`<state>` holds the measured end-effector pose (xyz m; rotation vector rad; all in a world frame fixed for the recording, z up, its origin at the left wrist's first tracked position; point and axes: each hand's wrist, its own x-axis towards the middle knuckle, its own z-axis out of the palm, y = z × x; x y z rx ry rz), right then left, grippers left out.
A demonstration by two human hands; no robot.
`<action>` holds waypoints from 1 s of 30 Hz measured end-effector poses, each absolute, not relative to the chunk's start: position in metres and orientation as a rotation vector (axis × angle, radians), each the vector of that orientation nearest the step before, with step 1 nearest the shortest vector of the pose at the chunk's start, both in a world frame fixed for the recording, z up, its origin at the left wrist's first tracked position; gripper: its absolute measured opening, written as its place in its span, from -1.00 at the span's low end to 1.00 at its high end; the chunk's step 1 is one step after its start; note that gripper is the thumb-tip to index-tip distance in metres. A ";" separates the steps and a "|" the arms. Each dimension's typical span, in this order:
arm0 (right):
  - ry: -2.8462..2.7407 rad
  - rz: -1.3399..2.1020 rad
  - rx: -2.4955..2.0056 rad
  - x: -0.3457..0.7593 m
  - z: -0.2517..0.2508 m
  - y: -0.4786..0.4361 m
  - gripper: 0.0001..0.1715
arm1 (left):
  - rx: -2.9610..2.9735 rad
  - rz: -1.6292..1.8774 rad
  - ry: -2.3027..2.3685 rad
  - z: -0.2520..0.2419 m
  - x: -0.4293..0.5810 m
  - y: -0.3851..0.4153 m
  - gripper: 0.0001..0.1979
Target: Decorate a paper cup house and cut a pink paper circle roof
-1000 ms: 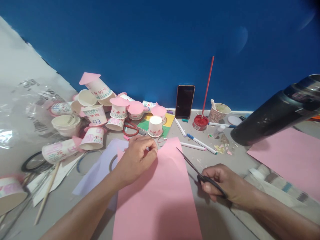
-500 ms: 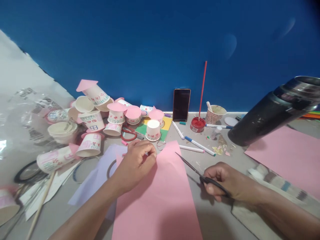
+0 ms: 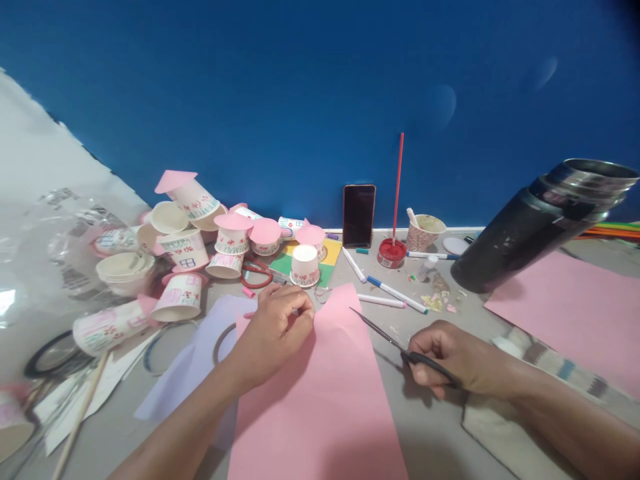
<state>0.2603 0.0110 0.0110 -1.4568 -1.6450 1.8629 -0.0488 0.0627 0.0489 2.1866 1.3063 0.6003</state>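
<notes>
A large pink sheet of paper (image 3: 330, 393) lies before me, its far edge cut to an uneven shape with a raised point. My left hand (image 3: 281, 327) rests over its far left part, fingers curled and closed on the paper near that edge. The fingertips are partly hidden. In my right hand (image 3: 440, 360) is a pair of dark-handled scissors (image 3: 383, 330), fingers wrapped round the handles. The blades look together, and their tip lies over the sheet's right edge near the point. Just beyond my left hand a white paper cup (image 3: 305, 263) stands upside down.
Decorated paper cups with pink paper roofs (image 3: 233, 227) crowd the left. Red-handled scissors (image 3: 257, 275) lie behind my left hand. Markers (image 3: 397, 295), a phone (image 3: 359, 215), a red tin with a stick (image 3: 392, 253) and a dark flask (image 3: 520, 233) stand or lie beyond; a cloth (image 3: 500, 427) is at right.
The whole view has shifted slightly, with the background sitting a little lower and to the left. Both hands, the scissors and the pink paper keep nearly the same positions relative to each other.
</notes>
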 end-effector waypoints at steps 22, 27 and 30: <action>-1.742 1.815 -1.468 0.264 0.021 0.015 -0.53 | 2.304 0.538 1.186 0.048 -0.049 0.064 -0.73; -1.799 1.788 -1.471 0.265 0.020 0.015 -0.51 | 2.307 0.529 1.187 0.050 -0.048 0.064 -0.74; -1.802 1.790 -1.467 0.266 0.020 0.015 -0.51 | 2.316 0.522 1.192 0.051 -0.048 0.064 -0.75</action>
